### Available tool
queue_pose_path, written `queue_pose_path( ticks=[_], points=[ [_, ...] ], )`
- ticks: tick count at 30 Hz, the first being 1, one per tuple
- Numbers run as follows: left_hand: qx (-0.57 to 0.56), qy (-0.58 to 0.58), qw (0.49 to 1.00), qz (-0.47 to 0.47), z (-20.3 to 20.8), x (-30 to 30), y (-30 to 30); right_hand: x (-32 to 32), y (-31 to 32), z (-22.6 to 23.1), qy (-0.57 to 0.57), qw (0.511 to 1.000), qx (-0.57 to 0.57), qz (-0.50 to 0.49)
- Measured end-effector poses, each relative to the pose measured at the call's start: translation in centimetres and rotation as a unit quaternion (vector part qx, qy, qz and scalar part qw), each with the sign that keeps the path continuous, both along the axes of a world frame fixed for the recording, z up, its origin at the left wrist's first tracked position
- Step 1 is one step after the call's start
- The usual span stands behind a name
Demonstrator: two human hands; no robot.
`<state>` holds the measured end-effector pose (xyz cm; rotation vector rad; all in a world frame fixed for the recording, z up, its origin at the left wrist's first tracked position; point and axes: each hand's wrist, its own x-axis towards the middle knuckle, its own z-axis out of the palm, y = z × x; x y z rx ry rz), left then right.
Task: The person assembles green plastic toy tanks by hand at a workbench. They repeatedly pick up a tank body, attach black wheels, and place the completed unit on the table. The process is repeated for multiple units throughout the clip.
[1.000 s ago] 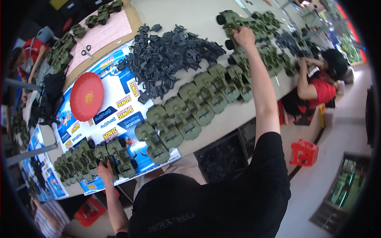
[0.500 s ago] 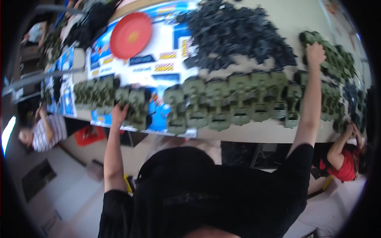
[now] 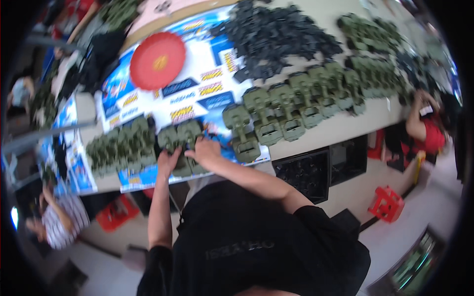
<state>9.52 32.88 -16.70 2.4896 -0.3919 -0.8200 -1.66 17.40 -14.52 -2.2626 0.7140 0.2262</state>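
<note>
My left hand (image 3: 169,162) is closed on the near end of an olive-green plastic part (image 3: 169,138), which looks like a toy vehicle body. Close beside it, my right hand (image 3: 206,152) has its thumb and fingers on a second green part (image 3: 189,132). Both parts stand side by side at the table's near edge. What the fingertips touch underneath is hidden. To their left runs a tight row of similar green parts (image 3: 123,143). On the right, a single green part (image 3: 240,130) begins a longer row (image 3: 296,101).
A red round tray (image 3: 148,61) lies on the printed sheet (image 3: 170,111). Behind the right row is a heap of black pieces (image 3: 281,37), with more green parts (image 3: 370,34) farther right. Black crates (image 3: 306,172) and a red stool (image 3: 386,206) stand below. People sit at both sides.
My right hand has come from the far-right green pile to beside my left hand. The left hand stays at the same pair of parts. The view has turned and shifted.
</note>
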Motion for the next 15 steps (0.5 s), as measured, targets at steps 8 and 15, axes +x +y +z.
queue_pose_path(
  ticks=[8,15],
  points=[
    [-0.189,0.107,0.969,0.119,3.6,-1.9,-2.5,-1.6,-2.6,3.9,-0.065,0.996,-0.043,-0.043],
    [-0.318,0.199,0.920,0.110,12.9,-2.9,-12.3,-8.4,-22.5,15.0,-0.097,0.989,-0.069,-0.093]
  ],
)
